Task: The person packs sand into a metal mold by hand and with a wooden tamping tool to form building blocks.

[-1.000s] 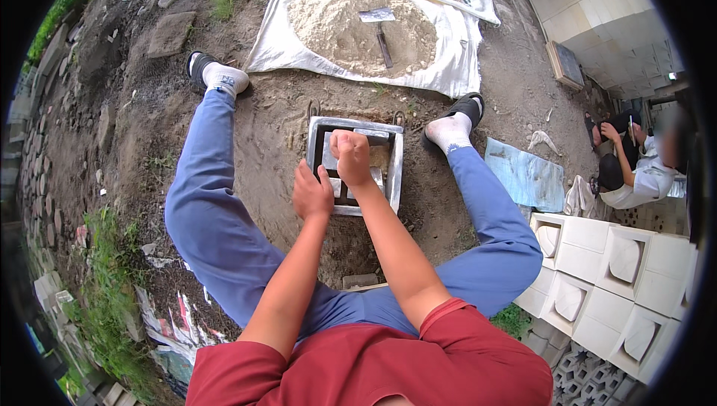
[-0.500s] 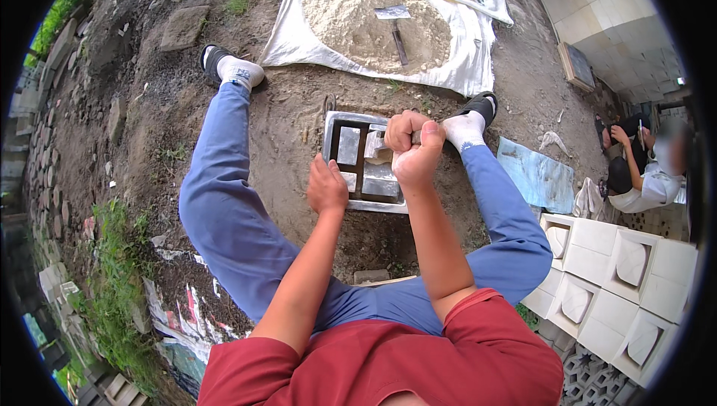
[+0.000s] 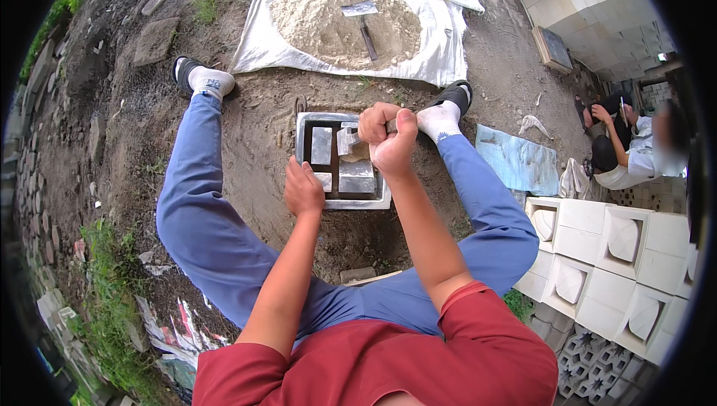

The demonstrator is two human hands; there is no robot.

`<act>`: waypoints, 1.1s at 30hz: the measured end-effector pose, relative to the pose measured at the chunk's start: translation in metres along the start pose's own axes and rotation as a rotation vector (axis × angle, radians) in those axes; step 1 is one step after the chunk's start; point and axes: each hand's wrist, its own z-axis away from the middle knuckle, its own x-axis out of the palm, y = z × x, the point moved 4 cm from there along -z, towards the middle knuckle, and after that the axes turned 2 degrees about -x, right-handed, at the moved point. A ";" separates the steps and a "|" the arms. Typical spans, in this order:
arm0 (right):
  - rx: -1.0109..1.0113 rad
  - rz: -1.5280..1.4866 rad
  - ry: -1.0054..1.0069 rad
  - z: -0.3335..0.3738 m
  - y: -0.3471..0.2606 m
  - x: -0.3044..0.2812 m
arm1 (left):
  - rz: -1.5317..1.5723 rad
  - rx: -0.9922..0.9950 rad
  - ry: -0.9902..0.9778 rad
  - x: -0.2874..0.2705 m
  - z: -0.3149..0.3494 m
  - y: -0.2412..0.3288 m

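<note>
On the ground between my feet lies a rectangular metal block mould [image 3: 343, 203] with raised metal blocks inside, dark gaps running between them. My left hand [image 3: 305, 188] rests against the mould's left side, its fingers stretched out and holding nothing. Above the mould's right side, my right hand [image 3: 388, 137] is closed in a fist around the handle of a short tool. The tool's pale, dusty metal head [image 3: 348, 140] sticks out to the left over the mould's upper right block; its exact kind is unclear.
Beyond the mould, a sand pile [image 3: 314, 21] lies on a white sheet [image 3: 254, 51], with a short-handled hoe [image 3: 366, 29] on it. A blue sheet [image 3: 515, 161] is at the right, near stacked pale blocks [image 3: 586, 238]. A person [image 3: 635, 144] sits farther right.
The whole scene has shifted slightly left in the view. Both hands stay in about the same places at the mould, the right one still gripping the tool.
</note>
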 end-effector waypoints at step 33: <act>-0.007 0.390 -0.020 0.008 0.117 0.001 | -0.048 0.013 -0.025 0.001 -0.002 0.006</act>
